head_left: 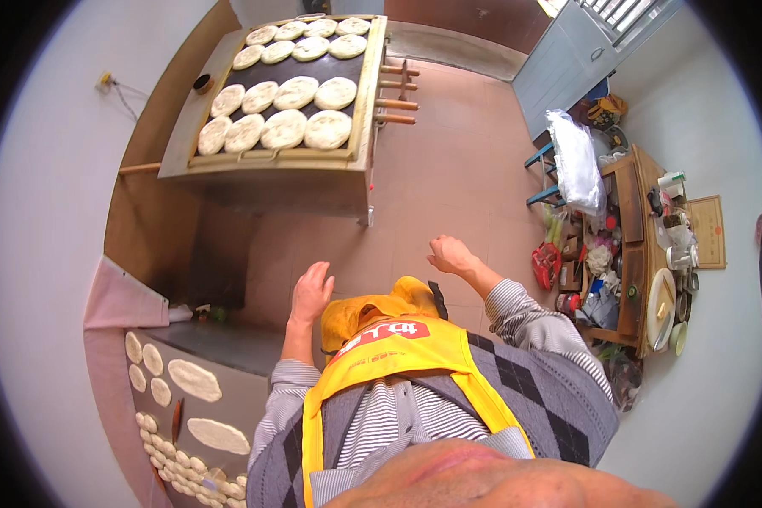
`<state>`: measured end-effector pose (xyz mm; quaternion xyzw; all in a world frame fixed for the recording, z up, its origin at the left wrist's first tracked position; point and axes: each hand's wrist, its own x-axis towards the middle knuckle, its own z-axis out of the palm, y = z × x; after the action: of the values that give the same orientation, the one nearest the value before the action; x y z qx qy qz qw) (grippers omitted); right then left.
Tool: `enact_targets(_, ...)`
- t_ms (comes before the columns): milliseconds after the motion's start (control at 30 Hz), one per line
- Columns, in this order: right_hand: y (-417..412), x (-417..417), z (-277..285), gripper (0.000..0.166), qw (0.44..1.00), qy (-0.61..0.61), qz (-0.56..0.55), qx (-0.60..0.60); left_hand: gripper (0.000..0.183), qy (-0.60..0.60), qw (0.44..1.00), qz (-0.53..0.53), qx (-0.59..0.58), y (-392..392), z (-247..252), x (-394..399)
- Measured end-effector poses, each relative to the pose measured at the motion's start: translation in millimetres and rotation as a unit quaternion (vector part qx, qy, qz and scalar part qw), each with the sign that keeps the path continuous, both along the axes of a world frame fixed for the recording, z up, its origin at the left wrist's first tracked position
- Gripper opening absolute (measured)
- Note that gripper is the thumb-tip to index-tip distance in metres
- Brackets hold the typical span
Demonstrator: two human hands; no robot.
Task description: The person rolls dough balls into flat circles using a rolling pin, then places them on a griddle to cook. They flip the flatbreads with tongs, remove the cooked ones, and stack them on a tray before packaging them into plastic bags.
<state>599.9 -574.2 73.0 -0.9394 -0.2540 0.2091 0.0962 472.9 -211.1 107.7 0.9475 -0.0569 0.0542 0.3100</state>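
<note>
My left hand (312, 293) hangs in the air before my yellow apron (394, 349), fingers loosely extended and nothing in it. Out to the other side, my right hand (452, 255) is raised over the tiled floor, empty, its fingers loosely bent. Ahead and to the left stands a large griddle (292, 68) with a raised rim. Rows of round flatbreads (284, 129) lie on its dark plate, and a bare strip separates two groups of them. Several wooden handles (397, 103) stick out from the griddle's right side. Neither hand touches the griddle or the bread.
At the lower left, a worktop (184, 416) carries flattened dough (219, 435), many small dough pieces (178, 467) and a rolling pin (176, 420). Along the right wall, a cluttered wooden cabinet (632, 247) stands beside a blue stool (543, 193) bearing clear plastic bags (578, 162).
</note>
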Motion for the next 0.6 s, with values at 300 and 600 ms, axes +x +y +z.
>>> enact_targets(300,-117,146,10,0.038,0.992,0.006,-0.072,0.1,0.032,-0.03,0.989,-0.146,0.001,-141,-28,295)
enact_targets(600,-262,273,53,0.039,0.968,-0.026,-0.246,0.038,0.056,-0.034,0.995,0.093,-0.016,-223,-83,618)
